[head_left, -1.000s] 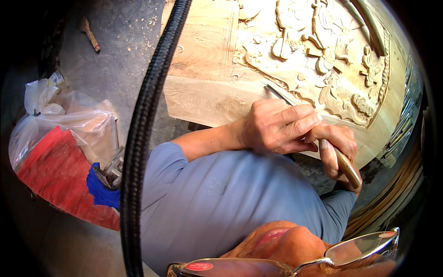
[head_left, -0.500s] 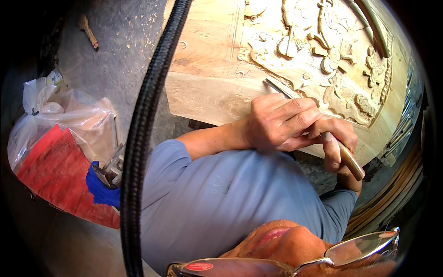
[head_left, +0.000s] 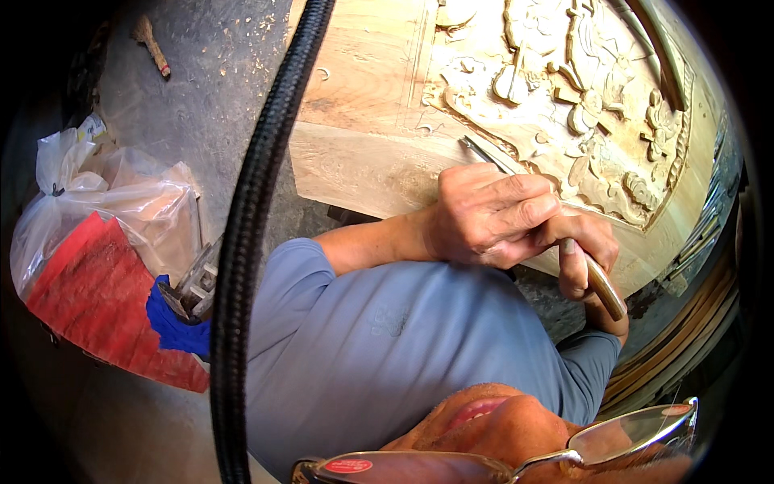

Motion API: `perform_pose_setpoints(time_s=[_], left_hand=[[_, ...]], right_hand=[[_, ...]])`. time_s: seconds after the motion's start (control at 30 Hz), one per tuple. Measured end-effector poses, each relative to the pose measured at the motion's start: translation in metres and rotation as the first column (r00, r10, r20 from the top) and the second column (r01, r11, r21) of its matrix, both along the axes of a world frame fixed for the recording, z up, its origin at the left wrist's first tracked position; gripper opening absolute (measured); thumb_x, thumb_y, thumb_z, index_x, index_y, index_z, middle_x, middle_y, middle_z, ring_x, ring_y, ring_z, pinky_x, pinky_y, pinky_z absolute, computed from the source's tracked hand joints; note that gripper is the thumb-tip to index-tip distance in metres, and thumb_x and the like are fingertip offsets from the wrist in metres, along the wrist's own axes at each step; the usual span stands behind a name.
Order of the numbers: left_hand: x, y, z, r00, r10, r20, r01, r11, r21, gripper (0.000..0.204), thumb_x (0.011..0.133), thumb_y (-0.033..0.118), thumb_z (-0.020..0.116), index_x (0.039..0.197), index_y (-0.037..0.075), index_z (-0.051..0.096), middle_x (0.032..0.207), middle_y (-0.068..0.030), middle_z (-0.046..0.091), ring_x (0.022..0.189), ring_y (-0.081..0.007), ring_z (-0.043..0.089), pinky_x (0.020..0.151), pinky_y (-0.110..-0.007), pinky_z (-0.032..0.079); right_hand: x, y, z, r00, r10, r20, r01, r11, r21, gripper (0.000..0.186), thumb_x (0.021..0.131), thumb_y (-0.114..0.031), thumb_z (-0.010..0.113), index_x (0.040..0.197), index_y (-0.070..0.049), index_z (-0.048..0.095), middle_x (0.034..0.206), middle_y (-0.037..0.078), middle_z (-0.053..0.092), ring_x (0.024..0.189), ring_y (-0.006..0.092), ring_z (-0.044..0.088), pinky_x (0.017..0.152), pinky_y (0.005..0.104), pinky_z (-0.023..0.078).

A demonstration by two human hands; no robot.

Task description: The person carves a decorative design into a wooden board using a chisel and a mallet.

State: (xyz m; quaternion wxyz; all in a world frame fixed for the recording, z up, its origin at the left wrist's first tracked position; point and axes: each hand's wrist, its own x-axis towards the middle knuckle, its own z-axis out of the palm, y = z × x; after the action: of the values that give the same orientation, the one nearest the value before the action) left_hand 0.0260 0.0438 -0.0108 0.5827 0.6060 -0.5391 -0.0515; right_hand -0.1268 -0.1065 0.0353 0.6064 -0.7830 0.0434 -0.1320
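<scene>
My left hand (head_left: 496, 214) is closed round the shank of a carving chisel (head_left: 605, 290), above the near edge of a wooden relief panel (head_left: 363, 153). Its thin steel blade sticks out past my knuckles and points up and left, at the plain border beside the carved figures. Close against it, my right hand (head_left: 580, 246) wraps the brown wooden handle, thumb lying along it and the butt end poking out below. Whether the blade's tip touches the wood, I cannot tell.
Raised carving (head_left: 588, 105) covers the panel's right part. A black braided hose (head_left: 258, 169) crosses in front at left. Beyond it are a clear plastic bag (head_left: 121, 202), a red sheet (head_left: 105, 298), a blue cloth (head_left: 173, 323) and a small brush (head_left: 151, 47). Metal tools (head_left: 700, 234) lie at right.
The panel's carving appears slightly farther right and lower, while things at left sit slightly farther left. My right hand and the handle's end have shifted a little left; both grips stay the same.
</scene>
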Motion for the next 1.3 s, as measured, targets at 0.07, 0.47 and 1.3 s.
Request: perform_pose_setpoints(time_s=[0.07, 0.47, 1.3], left_hand=[[0.000, -0.001, 0.001, 1.000, -0.001, -0.005, 0.001, 1.000, -0.004, 0.039, 0.079, 0.014, 0.095, 0.114, 0.006, 0.078, 0.100, -0.0075, 0.080, 0.072, -0.0217, 0.075, 0.058, -0.031, 0.054], [0.009, 0.000, 0.002, 0.992, 0.126, 0.020, -0.126, 0.991, -0.034, 0.041, 0.076, 0.010, 0.094, 0.114, 0.007, 0.079, 0.101, -0.0062, 0.079, 0.068, -0.0203, 0.072, 0.056, -0.030, 0.052], [-0.005, -0.004, -0.004, 0.995, 0.093, 0.048, -0.089, 0.992, -0.084, 0.042, 0.081, 0.023, 0.098, 0.114, 0.009, 0.076, 0.104, -0.0049, 0.079, 0.069, -0.0185, 0.070, 0.057, -0.031, 0.053]], right_hand=[[0.001, 0.001, -0.001, 1.000, -0.001, 0.016, 0.001, 1.000, 0.015, 0.019, 0.093, -0.006, 0.053, 0.097, 0.003, 0.069, 0.083, 0.016, 0.073, 0.070, 0.0290, 0.073, 0.067, 0.0400, 0.060], [0.020, 0.002, -0.009, 1.000, 0.022, -0.002, -0.022, 0.999, 0.030, 0.020, 0.096, -0.003, 0.056, 0.104, 0.003, 0.073, 0.089, 0.014, 0.076, 0.075, 0.0303, 0.075, 0.073, 0.0399, 0.061], [0.000, 0.012, 0.020, 0.987, -0.112, -0.116, 0.106, 0.993, -0.061, 0.018, 0.095, -0.006, 0.056, 0.097, 0.001, 0.073, 0.085, 0.012, 0.073, 0.069, 0.0256, 0.070, 0.067, 0.0380, 0.057]])
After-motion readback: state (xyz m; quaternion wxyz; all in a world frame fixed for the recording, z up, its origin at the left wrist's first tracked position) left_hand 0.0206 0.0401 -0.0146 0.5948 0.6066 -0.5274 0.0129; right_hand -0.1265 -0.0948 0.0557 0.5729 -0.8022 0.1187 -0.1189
